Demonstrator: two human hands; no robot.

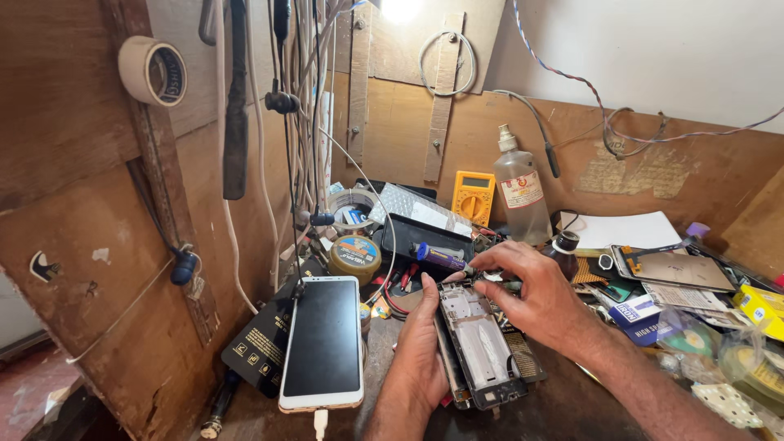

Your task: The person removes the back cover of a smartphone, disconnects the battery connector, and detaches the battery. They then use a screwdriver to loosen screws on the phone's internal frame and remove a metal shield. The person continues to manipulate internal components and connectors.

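Currently my left hand (420, 347) grips the opened phone chassis (480, 347) by its left edge, flat on the desk (563, 408). My right hand (535, 298) has its fingers (494, 260) closed around a purple-handled screwdriver (443, 258) at the chassis's top end.

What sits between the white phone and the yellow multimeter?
In the head view, a round tin with a blue-and-orange lid and a black tray lie between white phone and multimeter.

left hand (420, 343) cupped, right hand (535, 290) pinching
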